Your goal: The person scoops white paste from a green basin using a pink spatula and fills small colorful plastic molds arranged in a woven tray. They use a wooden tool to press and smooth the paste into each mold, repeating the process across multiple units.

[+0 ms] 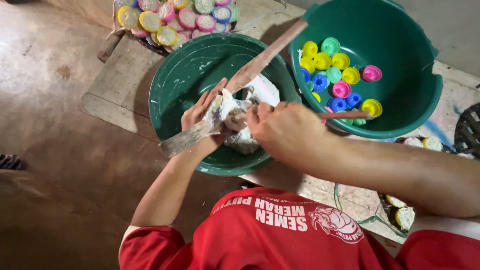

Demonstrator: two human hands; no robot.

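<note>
A lump of white, wet paste (243, 131) sits in the person's grasp over the middle of a dark green round plastic basin (186, 75), whose inner wall is smeared with white. The left hand (202, 114) cups the lump from below and behind, fingers curled up around it, and seems to hold a small round object coated in paste; what that object is cannot be made out. The right hand (282, 131) is closed, knuckles up, pressing against the lump from the near side; a thin reddish-brown stick (345, 115) juts out of its grip toward the right. A long flat wooden paddle (235, 85), grey with dried paste at its lower end, lies slanted across the basin, its lower end resting on the near-left rim and its upper end reaching past the far-right rim.

Just beside the basin on the right stands a deeper green plastic bucket (410, 95) holding small fluted plastic moulds (336, 75) in yellow, blue, pink and mint green. Beyond the basin lies a heap of paste-filled moulds (172, 19) in the same colours. Both vessels rest on a worn wooden board (117, 85) on the brown floor. The person wears a red shirt (280, 240) with white print.
</note>
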